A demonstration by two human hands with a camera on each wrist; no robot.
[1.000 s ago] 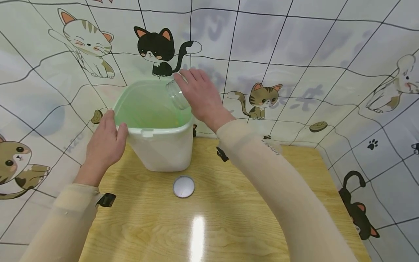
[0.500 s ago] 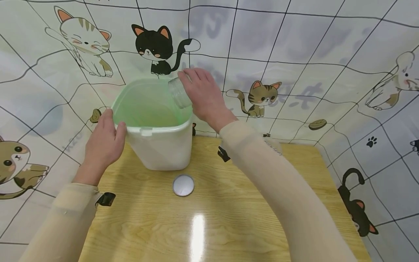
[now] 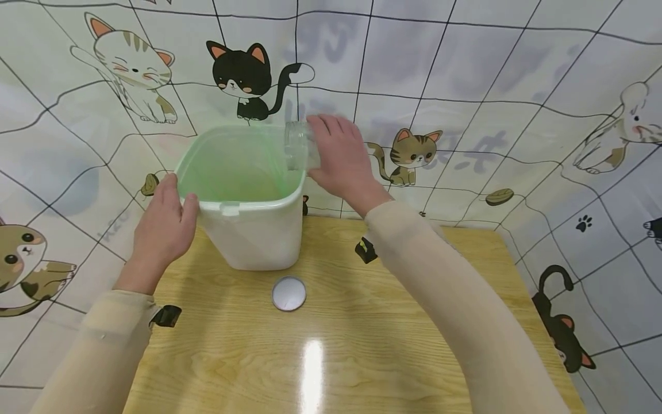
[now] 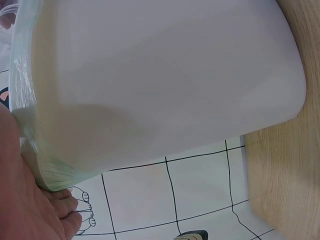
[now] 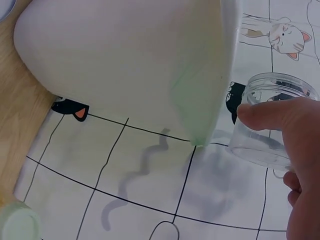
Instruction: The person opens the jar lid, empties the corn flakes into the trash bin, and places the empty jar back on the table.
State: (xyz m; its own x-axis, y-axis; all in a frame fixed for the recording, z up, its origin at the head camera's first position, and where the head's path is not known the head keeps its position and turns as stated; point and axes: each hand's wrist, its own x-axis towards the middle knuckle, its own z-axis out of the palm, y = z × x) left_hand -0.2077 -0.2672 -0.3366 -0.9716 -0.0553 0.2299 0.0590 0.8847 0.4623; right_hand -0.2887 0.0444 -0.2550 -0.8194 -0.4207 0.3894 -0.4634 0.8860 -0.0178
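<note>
A white bin [image 3: 253,244] with a pale green liner [image 3: 233,158] stands at the back left of the wooden table. My left hand [image 3: 164,221] holds its near left corner, thumb at the front and fingers along the left side. My right hand [image 3: 343,152] grips a clear, screw-necked jar [image 3: 297,146] at the bin's right rim. The jar lies on its side in the head view, mouth toward the bin. In the right wrist view my thumb presses the see-through wall of the jar [image 5: 260,142], and nothing shows inside it.
A round lid [image 3: 288,294] lies on the table [image 3: 233,351] in front of the bin. Low in the right wrist view sits a pale green round-topped object [image 5: 20,222], mostly behind my right sleeve in the head view. A cat-patterned sheet [image 3: 465,69] surrounds the table.
My right hand has moved right with the jar, from over the bin's opening to its right rim, and the jar has turned more level. My left hand stays on the corner.
</note>
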